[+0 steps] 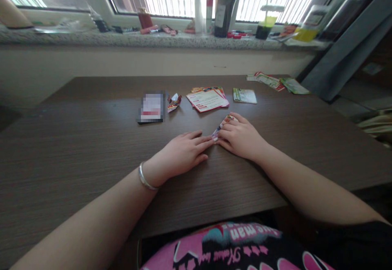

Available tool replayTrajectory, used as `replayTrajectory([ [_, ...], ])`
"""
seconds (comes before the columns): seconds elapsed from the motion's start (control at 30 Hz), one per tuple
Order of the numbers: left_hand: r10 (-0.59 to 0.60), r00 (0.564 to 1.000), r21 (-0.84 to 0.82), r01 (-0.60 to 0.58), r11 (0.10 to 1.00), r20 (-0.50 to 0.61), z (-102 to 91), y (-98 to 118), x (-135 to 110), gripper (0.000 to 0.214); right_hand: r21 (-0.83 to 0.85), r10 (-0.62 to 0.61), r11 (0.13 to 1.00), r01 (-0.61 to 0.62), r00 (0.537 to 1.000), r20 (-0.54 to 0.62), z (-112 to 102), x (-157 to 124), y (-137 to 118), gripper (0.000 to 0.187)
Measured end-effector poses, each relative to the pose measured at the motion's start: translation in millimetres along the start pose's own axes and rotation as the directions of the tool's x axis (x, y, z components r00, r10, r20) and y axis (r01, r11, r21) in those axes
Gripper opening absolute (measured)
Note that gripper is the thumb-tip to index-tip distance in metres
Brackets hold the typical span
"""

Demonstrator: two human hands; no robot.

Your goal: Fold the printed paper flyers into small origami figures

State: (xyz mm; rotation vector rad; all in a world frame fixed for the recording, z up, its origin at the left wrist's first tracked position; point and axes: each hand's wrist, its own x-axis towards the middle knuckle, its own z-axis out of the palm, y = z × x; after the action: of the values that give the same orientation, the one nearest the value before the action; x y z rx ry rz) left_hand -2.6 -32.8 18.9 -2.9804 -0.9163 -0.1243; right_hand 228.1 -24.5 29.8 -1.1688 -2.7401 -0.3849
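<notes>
Both my hands rest on a dark wooden table (76,139). My right hand (240,137) lies over a small folded piece of printed paper (221,126), fingers curled and pressing it down. My left hand (180,153) lies flat with fingers stretched out, its fingertips touching the near corner of the same paper. A silver bangle (143,178) sits on my left wrist.
Farther back on the table lie a dark phone-sized slab (151,108), a folded paper shape (174,102), a stack of red-and-white leaflets (207,99), a green-white card (244,95) and more leaflets (277,82) at the far right. Bottles (223,10) and clutter line the windowsill.
</notes>
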Motion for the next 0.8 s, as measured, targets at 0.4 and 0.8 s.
replayTrajectory([
  [0.4,0.006,1.000,-0.005,-0.006,1.000,-0.025,-1.3,-1.7,1.3,0.048,0.208,0.140,0.966,-0.156,0.986,0.088,13.9,3.0,7.4,0.030],
  [0.8,0.036,0.997,-0.023,-0.038,0.999,-0.071,-0.3,-1.9,2.6,0.043,0.387,0.162,0.899,-0.204,0.977,0.138,19.3,8.6,15.6,0.021],
])
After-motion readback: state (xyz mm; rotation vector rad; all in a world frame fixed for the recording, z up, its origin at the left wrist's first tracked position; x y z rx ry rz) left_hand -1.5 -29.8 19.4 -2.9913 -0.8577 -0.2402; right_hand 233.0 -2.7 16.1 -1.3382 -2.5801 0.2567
